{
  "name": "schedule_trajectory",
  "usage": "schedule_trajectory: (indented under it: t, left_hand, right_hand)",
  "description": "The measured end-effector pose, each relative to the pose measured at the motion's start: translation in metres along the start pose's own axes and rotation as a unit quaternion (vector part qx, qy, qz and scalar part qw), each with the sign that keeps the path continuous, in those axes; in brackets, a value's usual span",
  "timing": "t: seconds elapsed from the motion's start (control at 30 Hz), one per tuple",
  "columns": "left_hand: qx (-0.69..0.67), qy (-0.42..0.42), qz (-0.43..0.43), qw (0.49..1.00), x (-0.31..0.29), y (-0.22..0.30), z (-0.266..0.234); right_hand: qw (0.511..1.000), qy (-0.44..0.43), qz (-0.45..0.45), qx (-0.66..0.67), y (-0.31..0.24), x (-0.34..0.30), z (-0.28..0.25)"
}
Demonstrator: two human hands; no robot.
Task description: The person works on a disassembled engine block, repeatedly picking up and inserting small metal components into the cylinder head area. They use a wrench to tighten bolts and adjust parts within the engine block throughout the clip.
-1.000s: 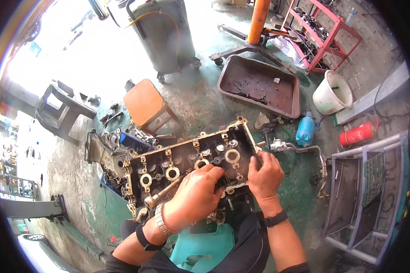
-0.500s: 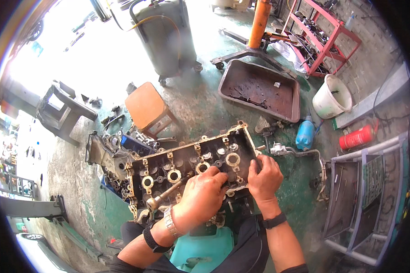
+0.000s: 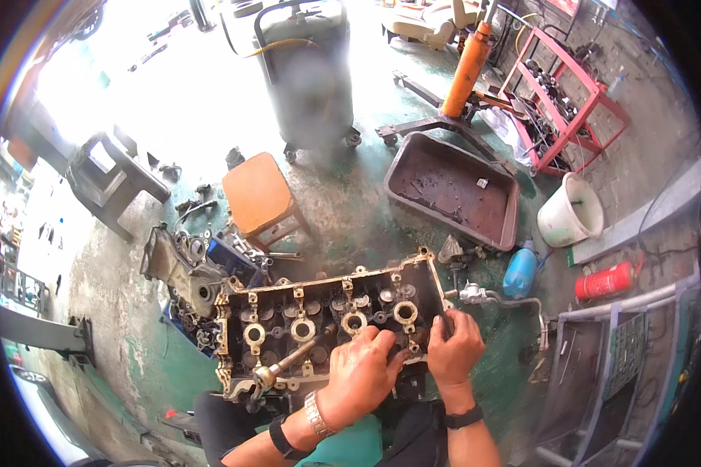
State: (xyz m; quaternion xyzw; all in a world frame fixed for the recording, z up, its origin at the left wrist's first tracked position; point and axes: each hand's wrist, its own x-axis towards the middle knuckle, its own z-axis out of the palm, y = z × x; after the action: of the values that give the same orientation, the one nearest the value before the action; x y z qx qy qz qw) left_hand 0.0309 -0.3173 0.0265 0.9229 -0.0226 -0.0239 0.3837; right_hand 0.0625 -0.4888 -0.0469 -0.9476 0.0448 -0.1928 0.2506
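Note:
An aluminium engine cylinder head [image 3: 350, 274] lies before me, dirty inside, with a row of round ring-shaped openings. Over its near right part, my left hand [image 3: 362, 370] is closed, fingertips and thumb bent down to the valve area; whatever they pinch is hidden. At the right end wall, my right hand [image 3: 453, 350] has its thumb and fingers pressed together beside a thin dark piece that I cannot identify. A metal bar tool [image 3: 292, 358] with a thick round end rests slantwise across the head's left half, just left of my left hand.
Loose engine parts [image 3: 199, 292] crowd the floor left of the head. Beyond stand an orange-topped stool [image 3: 258, 191] and a brown tray [image 3: 452, 191]. At right are a blue bottle [image 3: 519, 271], a white bucket [image 3: 565, 222], a red extinguisher [image 3: 606, 282] and a grey metal frame [image 3: 600, 373].
The view has tilted, so the cylinder head and both hands appear lower. My left hand's thumb stands out a little more; my right hand stays at the end wall.

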Motion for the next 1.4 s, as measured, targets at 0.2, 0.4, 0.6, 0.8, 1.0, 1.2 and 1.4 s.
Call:
schedule_trajectory:
  t: [0.2, 0.4, 0.6, 0.8, 1.0, 1.2, 1.4]
  left_hand:
    - [-0.009, -0.095, -0.036, 0.995, -0.004, -0.021, 0.014]
    - [-0.059, -0.035, -0.006, 0.998, -0.011, -0.028, 0.012]
    - [-0.139, -0.057, 0.013, 0.989, -0.025, -0.024, 0.003]
    - [-0.176, -0.053, 0.052, 0.982, -0.048, -0.024, -0.02]
    - [-0.158, 0.033, -0.01, 0.987, -0.084, -0.033, -0.075]
    - [-0.173, 0.269, -0.047, 0.946, -0.109, -0.081, -0.137]
    - [-0.146, 0.336, -0.179, 0.913, -0.122, -0.17, -0.191]
  right_hand:
    - [1.0, -0.028, 0.012, 0.007, 0.001, 0.001, -0.001]
    - [0.998, -0.037, 0.035, 0.024, 0.0, -0.001, 0.001]
    - [0.998, -0.046, 0.038, 0.013, -0.001, -0.001, -0.002]
    - [0.999, -0.03, 0.006, 0.01, 0.003, -0.001, -0.002]
    - [1.0, -0.024, 0.006, -0.004, 0.003, -0.001, -0.002]
    - [1.0, -0.015, 0.009, -0.008, 0.0, 0.0, -0.001]
    - [1.0, -0.015, 0.011, -0.021, 0.008, -0.002, 0.003]
